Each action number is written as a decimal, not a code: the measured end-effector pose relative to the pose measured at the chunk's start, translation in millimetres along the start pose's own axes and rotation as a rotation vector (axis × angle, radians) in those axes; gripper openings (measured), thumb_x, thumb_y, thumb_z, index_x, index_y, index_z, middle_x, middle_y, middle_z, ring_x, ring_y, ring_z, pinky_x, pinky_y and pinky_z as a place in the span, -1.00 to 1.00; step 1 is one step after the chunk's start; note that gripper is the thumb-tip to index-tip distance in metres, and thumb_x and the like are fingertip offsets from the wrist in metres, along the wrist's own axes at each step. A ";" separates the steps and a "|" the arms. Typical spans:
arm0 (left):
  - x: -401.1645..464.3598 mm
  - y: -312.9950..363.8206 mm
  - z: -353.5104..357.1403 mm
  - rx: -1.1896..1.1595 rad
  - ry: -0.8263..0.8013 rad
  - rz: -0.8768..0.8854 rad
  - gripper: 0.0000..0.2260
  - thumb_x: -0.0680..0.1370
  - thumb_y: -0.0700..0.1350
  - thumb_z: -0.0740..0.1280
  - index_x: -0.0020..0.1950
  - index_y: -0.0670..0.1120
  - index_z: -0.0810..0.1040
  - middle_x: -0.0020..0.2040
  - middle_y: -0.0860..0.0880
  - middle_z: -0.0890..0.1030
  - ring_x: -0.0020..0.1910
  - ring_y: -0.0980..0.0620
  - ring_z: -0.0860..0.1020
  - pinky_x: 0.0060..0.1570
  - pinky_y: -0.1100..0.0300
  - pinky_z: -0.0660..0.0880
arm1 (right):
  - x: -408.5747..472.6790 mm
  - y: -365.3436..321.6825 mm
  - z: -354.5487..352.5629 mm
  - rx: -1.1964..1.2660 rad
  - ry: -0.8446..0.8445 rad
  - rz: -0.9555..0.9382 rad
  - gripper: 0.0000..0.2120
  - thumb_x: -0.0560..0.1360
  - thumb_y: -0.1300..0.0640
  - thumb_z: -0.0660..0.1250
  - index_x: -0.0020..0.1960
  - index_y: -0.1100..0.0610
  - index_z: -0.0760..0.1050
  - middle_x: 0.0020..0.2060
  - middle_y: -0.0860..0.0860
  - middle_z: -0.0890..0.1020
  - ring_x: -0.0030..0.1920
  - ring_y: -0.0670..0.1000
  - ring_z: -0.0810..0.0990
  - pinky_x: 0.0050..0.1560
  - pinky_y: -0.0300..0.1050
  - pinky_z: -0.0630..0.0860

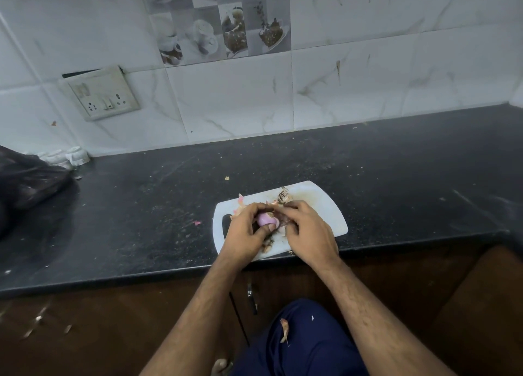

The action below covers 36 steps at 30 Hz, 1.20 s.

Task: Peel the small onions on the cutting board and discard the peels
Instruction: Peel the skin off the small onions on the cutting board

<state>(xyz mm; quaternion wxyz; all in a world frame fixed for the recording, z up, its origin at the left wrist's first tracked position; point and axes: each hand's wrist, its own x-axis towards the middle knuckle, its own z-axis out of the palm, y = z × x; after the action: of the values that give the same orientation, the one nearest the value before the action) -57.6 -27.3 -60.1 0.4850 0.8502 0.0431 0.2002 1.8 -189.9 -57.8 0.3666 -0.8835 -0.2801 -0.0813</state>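
Both hands meet over the white cutting board (pixel 325 203), which lies at the front edge of the dark surface (pixel 141 205). The left hand (pixel 246 228) is curled around a small onion (pixel 266 219), thumb pressed under its pale purple, partly bared flesh and fingers wrapped over the far side. The right hand (pixel 308 231) is closed in a pinch at the onion's right end, fingertips touching the skin there; what exactly it grips is hidden by the fingers. Loose peels (pixel 283 196) lie on the board just beyond the hands, and more scraps sit under the wrists. One peel (pixel 284 330) clings to the person's blue trouser leg. A black plastic bag (pixel 25 183) rests at the far left of the surface, well apart from the board.
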 end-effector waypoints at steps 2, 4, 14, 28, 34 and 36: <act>-0.3 0.0 0.4 -0.007 0.012 0.010 -0.71 0.56 -0.18 0.49 0.27 -0.03 0.59 0.19 0.07 0.67 0.23 0.12 0.62 0.34 0.03 0.55 | -1.4 -2.7 -0.9 -0.031 -0.013 -0.024 -0.58 0.60 0.01 0.24 0.43 -0.23 0.45 0.19 -0.24 0.54 0.23 -0.12 0.47 0.07 -0.10 0.50; -0.3 -0.3 0.0 -0.020 0.015 -0.006 -0.71 0.56 -0.16 0.48 0.26 0.00 0.59 0.20 0.08 0.67 0.24 0.11 0.62 0.34 -0.01 0.55 | -2.0 -3.8 -0.7 -0.066 -0.006 -0.026 -0.60 0.61 -0.08 0.23 0.45 -0.25 0.42 0.19 -0.22 0.57 0.24 -0.09 0.47 0.08 -0.06 0.51; 2.3 1.5 2.8 0.018 0.066 -0.029 -0.78 0.63 -0.07 0.42 0.26 -0.07 0.59 0.13 0.07 0.69 0.15 0.13 0.64 0.24 0.05 0.59 | -3.9 -4.2 6.4 -0.223 -0.011 -0.075 -0.56 0.64 -0.13 0.13 0.51 -0.16 0.35 0.27 -0.20 0.55 0.35 -0.06 0.41 -0.03 -0.06 0.52; 2.3 5.2 7.5 0.139 0.050 -0.021 -0.87 0.67 -0.09 0.34 0.21 -0.05 0.58 0.00 0.14 0.66 0.01 0.31 0.58 -0.02 0.48 0.42 | -1.8 -8.3 11.0 -0.382 -0.029 -0.100 -0.60 0.68 -0.06 0.04 0.47 -0.03 0.37 0.25 -0.10 0.51 0.34 -0.02 0.40 -0.07 -0.12 0.53; 1.4 7.7 6.3 0.119 0.010 -0.048 -0.85 0.71 -0.13 0.27 0.24 -0.03 0.58 0.04 0.13 0.66 -0.01 0.34 0.58 0.02 0.42 0.45 | -0.1 -16.5 14.8 -0.419 0.022 -0.018 -0.71 0.65 0.02 0.15 0.28 0.13 0.46 0.21 0.04 0.55 0.24 0.05 0.46 0.07 -0.09 0.51; -0.8 8.5 4.1 0.046 0.002 -0.086 -0.83 0.72 -0.15 0.23 0.24 -0.03 0.58 0.01 0.11 0.67 -0.12 0.39 0.60 -0.06 0.43 0.50 | -0.4 -16.4 14.8 -0.405 0.045 0.001 -0.73 0.65 0.03 0.14 0.26 0.11 0.45 0.20 0.02 0.55 0.21 0.03 0.45 0.06 -0.10 0.49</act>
<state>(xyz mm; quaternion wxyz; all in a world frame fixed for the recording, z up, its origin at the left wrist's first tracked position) -57.7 -35.2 -55.0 0.4734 0.8583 0.0849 0.1788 -8.6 -170.4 -58.6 0.1876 -0.9372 -0.2494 -0.1557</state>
